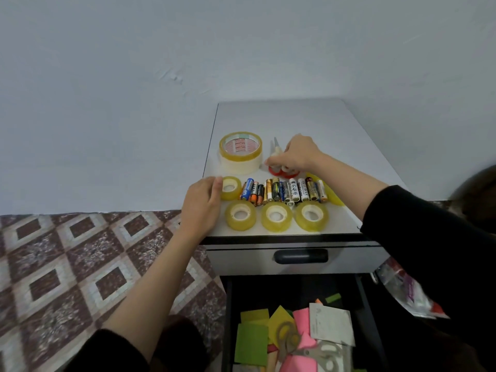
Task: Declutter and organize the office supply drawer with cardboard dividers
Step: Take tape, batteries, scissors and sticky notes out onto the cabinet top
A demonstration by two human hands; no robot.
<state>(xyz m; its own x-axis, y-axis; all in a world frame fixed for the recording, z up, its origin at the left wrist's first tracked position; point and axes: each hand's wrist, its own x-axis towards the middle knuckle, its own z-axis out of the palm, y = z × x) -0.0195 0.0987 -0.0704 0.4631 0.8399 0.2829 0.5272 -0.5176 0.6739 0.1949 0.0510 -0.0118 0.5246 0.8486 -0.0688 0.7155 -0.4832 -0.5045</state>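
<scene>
Curled fingers of the right hand (300, 154) pinch the scissors (276, 153), red-handled with pale blades pointing away, on the cabinet top (335, 124) beside a big tape roll (240, 153). Below, the open drawer (227, 318) holds coloured paper scraps (252, 342); its near end is cut off. The scissor handles are mostly hidden. The left hand (204, 202), arm outstretched, lies against a small tape roll (230, 187); whether it grips, I cannot tell.

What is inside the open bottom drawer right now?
In the drawer: loose green, yellow and pink paper pieces, a white card, and scissors lying on top. Anything beneath that pile is covered, and the drawer's near end is out of frame.
</scene>
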